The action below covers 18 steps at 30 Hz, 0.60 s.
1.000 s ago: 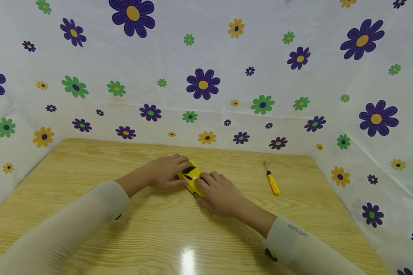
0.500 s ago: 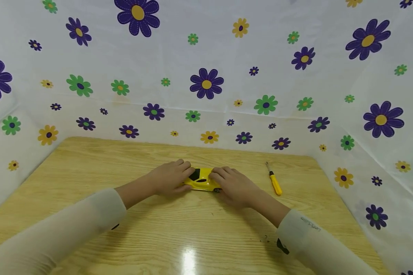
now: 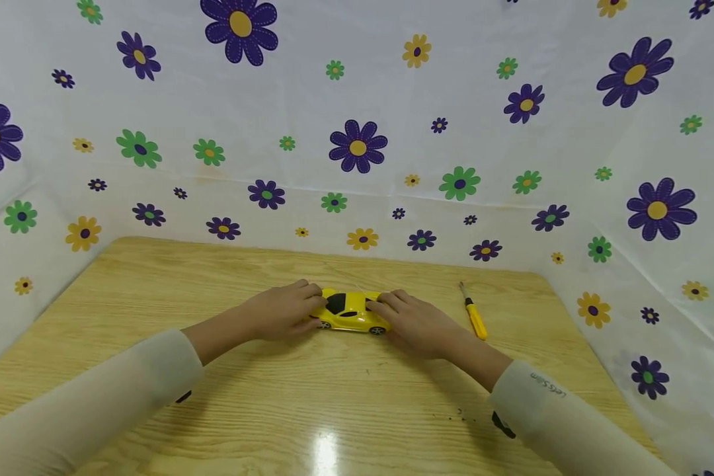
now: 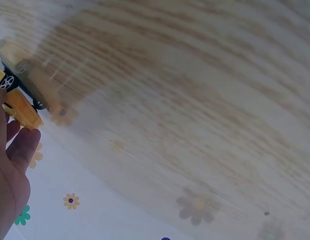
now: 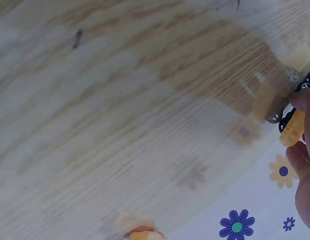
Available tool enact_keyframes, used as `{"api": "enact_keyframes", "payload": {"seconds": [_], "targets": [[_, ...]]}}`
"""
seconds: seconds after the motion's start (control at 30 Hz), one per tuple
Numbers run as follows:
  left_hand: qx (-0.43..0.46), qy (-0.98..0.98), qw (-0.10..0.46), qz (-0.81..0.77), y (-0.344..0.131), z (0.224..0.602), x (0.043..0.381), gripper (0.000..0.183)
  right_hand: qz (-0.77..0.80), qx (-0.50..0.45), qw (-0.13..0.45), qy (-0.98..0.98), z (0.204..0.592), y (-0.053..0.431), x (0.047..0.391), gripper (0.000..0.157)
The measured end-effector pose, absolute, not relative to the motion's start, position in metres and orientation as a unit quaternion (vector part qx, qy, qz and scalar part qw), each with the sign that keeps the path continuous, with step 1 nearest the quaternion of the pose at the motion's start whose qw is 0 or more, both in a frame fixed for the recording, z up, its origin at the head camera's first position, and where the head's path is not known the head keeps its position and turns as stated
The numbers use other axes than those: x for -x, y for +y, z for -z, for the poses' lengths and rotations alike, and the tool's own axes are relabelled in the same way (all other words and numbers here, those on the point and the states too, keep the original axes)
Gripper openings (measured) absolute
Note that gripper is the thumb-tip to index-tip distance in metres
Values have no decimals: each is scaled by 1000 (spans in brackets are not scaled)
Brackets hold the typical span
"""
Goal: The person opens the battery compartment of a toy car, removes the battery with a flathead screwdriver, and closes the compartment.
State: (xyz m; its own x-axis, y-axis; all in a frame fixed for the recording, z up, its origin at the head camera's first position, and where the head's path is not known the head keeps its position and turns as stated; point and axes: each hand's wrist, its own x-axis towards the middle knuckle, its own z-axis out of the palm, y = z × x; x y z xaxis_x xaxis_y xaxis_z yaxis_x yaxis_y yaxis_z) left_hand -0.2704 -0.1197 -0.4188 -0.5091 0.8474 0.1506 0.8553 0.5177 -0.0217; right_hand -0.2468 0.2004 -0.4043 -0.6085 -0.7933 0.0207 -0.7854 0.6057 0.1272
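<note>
A yellow toy car (image 3: 351, 311) with dark windows stands on its wheels on the wooden table, side-on to me. My left hand (image 3: 279, 312) holds its left end between thumb and fingers. At the other end, my right hand (image 3: 419, 324) grips the car, fingers over the top and thumb low on the near side. From the left wrist, that hand (image 4: 12, 165) shows beside the car's yellow end (image 4: 25, 112) and a wheel. The right wrist view has the thumb and a finger of that hand (image 5: 305, 150) at the opposite end (image 5: 293, 129). Both ends are partly covered.
A screwdriver (image 3: 475, 318) with a yellow handle lies on the table (image 3: 333, 390) to the right, beyond my right hand. White flowered cloth (image 3: 297, 99) rises behind the table and along both sides. Small dark specks (image 3: 461, 415) lie near my right sleeve.
The car has turned from a slant to lie straight across in front of me. My right hand has moved right, and lately my left hand has slid slightly left, uncovering more of the car.
</note>
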Motion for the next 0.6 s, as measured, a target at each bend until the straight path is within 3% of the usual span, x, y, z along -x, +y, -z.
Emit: {"api": "enact_keyframes", "payload": {"seconds": [0.6], "targets": [[525, -842, 125, 3, -118, 415, 255, 25, 45, -474, 82, -875, 402, 205, 238, 48]]}}
